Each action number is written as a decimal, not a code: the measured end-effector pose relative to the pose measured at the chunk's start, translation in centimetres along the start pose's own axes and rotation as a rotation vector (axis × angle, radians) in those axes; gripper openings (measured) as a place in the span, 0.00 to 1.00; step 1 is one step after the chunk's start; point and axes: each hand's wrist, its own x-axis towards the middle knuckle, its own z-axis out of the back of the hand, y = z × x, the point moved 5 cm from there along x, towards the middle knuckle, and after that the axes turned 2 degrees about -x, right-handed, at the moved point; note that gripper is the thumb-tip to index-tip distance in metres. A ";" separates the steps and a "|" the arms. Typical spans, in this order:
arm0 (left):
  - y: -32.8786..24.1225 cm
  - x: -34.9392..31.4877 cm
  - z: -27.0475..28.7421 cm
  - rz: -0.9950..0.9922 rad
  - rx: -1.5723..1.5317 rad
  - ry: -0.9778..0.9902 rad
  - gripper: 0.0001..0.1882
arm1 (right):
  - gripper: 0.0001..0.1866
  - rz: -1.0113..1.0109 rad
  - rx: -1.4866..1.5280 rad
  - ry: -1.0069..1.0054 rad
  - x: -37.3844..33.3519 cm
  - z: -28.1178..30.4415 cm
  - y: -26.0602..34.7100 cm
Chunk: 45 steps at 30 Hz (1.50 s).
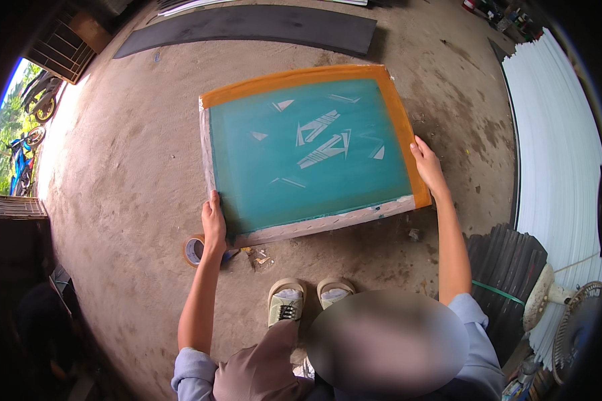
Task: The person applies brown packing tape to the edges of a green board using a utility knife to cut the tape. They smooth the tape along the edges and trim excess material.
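Observation:
Between my hands is a screen printing frame (247, 160) with teal mesh and pale angular stencil shapes. Brown tape (294, 77) covers its far and right borders, while the left and near borders are whitish. My left hand (213, 224) grips the lower left side, thumb along the edge. On the right border, my right hand (428, 166) is closed around the frame, its thumb and a finger showing on the tape. A roll of brown tape (193, 250) is on the floor beside my left wrist, partly hidden by it.
A long dark panel (247, 30) lies on the floor beyond the frame. Tall stacks of white sheets (555, 134) line the right side, with strapped dark strips (505, 277) and a fan (578, 321) nearer. Motorbikes (25, 160) stand outside the left doorway. Small scraps (257, 257) lie near my shoes (287, 301).

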 end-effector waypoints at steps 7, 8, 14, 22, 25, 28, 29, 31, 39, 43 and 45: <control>2.3 1.6 -1.8 -0.018 0.087 -0.006 0.33 | 0.26 0.074 -0.076 -0.029 0.8 0.2 -0.3; 2.6 1.6 -1.5 -0.012 0.163 0.011 0.34 | 0.26 0.113 -0.105 -0.016 0.8 0.3 -0.5; 0.8 0.4 -1.4 -0.112 0.368 -0.069 0.35 | 0.30 0.335 -0.459 -0.205 -1.6 -1.3 1.5; -0.1 0.3 -1.9 -0.191 0.464 -0.115 0.31 | 0.36 0.172 -0.285 0.065 3.2 -1.4 1.7; 0.1 0.7 -1.9 -0.160 0.464 -0.110 0.31 | 0.37 0.342 -0.271 -0.007 5.4 -1.7 2.2; -0.2 0.0 -1.9 -0.189 0.475 -0.136 0.29 | 0.37 0.542 -0.609 -0.225 7.4 -2.5 4.7; -0.6 -0.2 -2.1 -0.200 0.469 -0.137 0.29 | 0.37 0.581 -0.605 -0.207 8.7 -3.2 5.7; -0.5 -0.3 -2.1 -0.167 0.442 -0.109 0.29 | 0.37 0.659 -0.592 -0.165 11.5 -4.6 7.3; 0.4 -0.4 -1.7 -0.162 0.380 -0.147 0.28 | 0.34 0.480 -0.197 0.027 15.3 -5.2 6.6; 1.0 0.3 -2.0 -0.092 0.293 -0.103 0.28 | 0.31 0.438 -0.039 0.070 16.2 -4.9 5.2; 2.0 1.1 -1.2 -0.091 0.198 -0.121 0.29 | 0.31 0.401 -0.018 0.103 16.2 -5.3 5.4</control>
